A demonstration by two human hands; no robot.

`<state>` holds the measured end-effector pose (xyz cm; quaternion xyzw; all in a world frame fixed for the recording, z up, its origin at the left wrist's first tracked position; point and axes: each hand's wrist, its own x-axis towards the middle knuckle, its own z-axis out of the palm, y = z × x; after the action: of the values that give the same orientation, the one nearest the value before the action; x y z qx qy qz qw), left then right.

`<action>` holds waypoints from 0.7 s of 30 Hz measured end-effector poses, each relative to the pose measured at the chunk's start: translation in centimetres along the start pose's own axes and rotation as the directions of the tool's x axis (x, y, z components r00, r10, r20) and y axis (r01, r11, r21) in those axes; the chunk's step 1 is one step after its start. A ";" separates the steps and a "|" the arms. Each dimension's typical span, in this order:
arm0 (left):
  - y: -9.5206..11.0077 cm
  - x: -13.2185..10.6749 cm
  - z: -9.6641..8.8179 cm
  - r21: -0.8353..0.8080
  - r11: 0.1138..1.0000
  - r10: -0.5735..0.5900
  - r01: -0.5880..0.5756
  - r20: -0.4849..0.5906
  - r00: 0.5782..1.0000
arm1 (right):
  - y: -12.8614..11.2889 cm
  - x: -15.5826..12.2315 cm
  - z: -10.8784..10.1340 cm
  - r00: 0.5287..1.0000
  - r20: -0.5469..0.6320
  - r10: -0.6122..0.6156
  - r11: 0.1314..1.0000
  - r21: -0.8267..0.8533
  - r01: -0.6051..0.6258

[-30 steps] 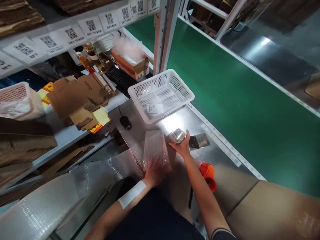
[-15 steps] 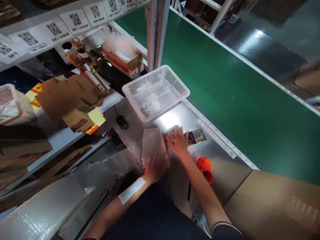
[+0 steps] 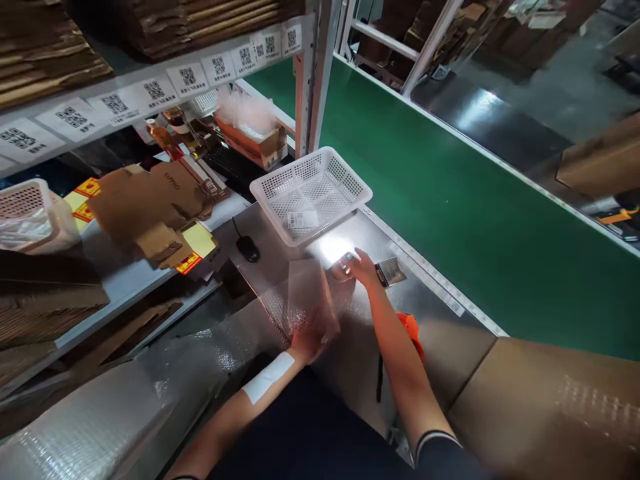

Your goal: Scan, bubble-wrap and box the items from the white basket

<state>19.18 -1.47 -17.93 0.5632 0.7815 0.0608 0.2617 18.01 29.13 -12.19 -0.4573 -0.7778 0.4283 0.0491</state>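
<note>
My left hand [image 3: 307,343] grips the near edge of a sheet of bubble wrap [image 3: 300,297] spread on the steel worktop [image 3: 360,360]. My right hand [image 3: 357,269] is closed over a small silvery, shiny item [image 3: 345,261] lying on the worktop at the far edge of the wrap. A dark foil-like packet [image 3: 391,272] lies just right of that hand. A white perforated basket [image 3: 311,192] with a paper label inside sits just beyond.
An orange tape dispenser [image 3: 411,330] sits by my right forearm. A computer mouse [image 3: 248,249] lies left of the basket. Flat cardboard [image 3: 150,200] covers the left shelf. A green conveyor belt [image 3: 450,200] runs on the right, and a brown carton [image 3: 550,413] stands near right.
My right hand has lowered the silvery item onto the worktop beside the wrap and now covers it. My left hand has stayed on the bubble wrap.
</note>
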 end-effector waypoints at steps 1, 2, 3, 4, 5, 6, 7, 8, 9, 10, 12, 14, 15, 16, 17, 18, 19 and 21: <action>-0.1 -0.2 -0.3 -0.017 1.000 0.025 -0.024 0.019 1.000 | -0.2 0.8 -0.5 0.999 0.025 0.038 0.999 0.026 -0.039; -0.2 -0.4 -0.6 -0.035 0.999 0.042 -0.041 0.030 0.999 | -0.4 1.5 -1.0 0.997 0.049 0.067 0.997 0.042 -0.069; -0.3 -0.5 -0.8 -0.047 0.998 0.050 -0.049 0.039 0.998 | -0.4 1.9 -1.3 0.992 0.082 0.095 0.993 0.065 -0.101; -0.3 -0.6 -0.9 -0.056 0.997 0.048 -0.046 0.041 0.998 | -0.4 2.1 -1.5 0.985 0.120 0.120 0.987 0.092 -0.132; -0.3 -0.6 -1.0 -0.061 0.997 0.042 -0.039 0.041 0.998 | -0.3 2.1 -1.6 0.978 0.156 0.140 0.980 0.121 -0.160; -0.3 -0.7 -1.0 -0.065 0.997 0.033 -0.031 0.042 0.999 | -0.1 2.0 -1.5 0.971 0.183 0.155 0.971 0.152 -0.184; -0.2 -0.6 -1.1 -0.067 0.997 0.026 -0.023 0.047 0.999 | 0.0 1.7 -1.4 0.966 0.200 0.165 0.962 0.183 -0.202; -0.2 -0.6 -1.1 -0.069 0.997 0.022 -0.018 0.055 0.998 | 0.2 1.5 -1.2 0.964 0.206 0.170 0.953 0.214 -0.214; -0.2 -0.6 -1.2 -0.069 0.998 0.015 -0.011 0.063 0.998 | 0.4 1.2 -1.0 0.963 0.207 0.172 0.945 0.241 -0.220; -0.1 -0.5 -1.3 -0.070 0.998 0.015 -0.010 0.076 0.997 | 0.5 1.0 -0.7 0.964 0.205 0.171 0.938 0.265 -0.222; -0.1 -0.4 -1.6 -0.068 0.998 0.012 -0.005 0.110 0.994 | 0.7 0.7 -0.2 0.968 0.195 0.160 0.929 0.300 -0.215; 0.0 -0.2 -2.0 -0.059 0.998 0.000 0.008 0.142 0.990 | 0.8 0.6 0.0 0.973 0.179 0.143 0.926 0.323 -0.195; 0.1 -0.2 -2.2 -0.057 0.998 -0.003 0.012 0.164 0.987 | 0.8 0.6 0.1 0.976 0.170 0.133 0.926 0.331 -0.184; 0.1 -0.1 -2.3 -0.056 0.998 -0.005 0.016 0.184 0.983 | 0.8 0.6 0.1 0.979 0.161 0.125 0.926 0.335 -0.173; 0.2 -0.1 -2.5 -0.059 0.998 -0.005 0.018 0.200 0.980 | 0.8 0.6 0.1 0.981 0.154 0.117 0.927 0.337 -0.163; 0.2 -0.1 -2.6 -0.066 0.998 0.000 0.015 0.215 0.977 | 0.7 0.6 0.1 0.983 0.150 0.108 0.929 0.337 -0.153; 0.2 -0.1 -2.6 -0.074 0.997 0.004 0.013 0.221 0.975 | 0.7 0.6 0.1 0.985 0.146 0.097 0.931 0.335 -0.142; 0.2 -0.1 -2.5 -0.084 0.996 -0.002 0.020 0.213 0.977 | 0.6 0.5 0.0 0.988 0.134 0.077 0.936 0.332 -0.118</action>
<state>18.21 -0.99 -15.64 0.5503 0.7487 0.0321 0.3681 18.10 29.62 -12.80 -0.4539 -0.6703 0.5840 0.0594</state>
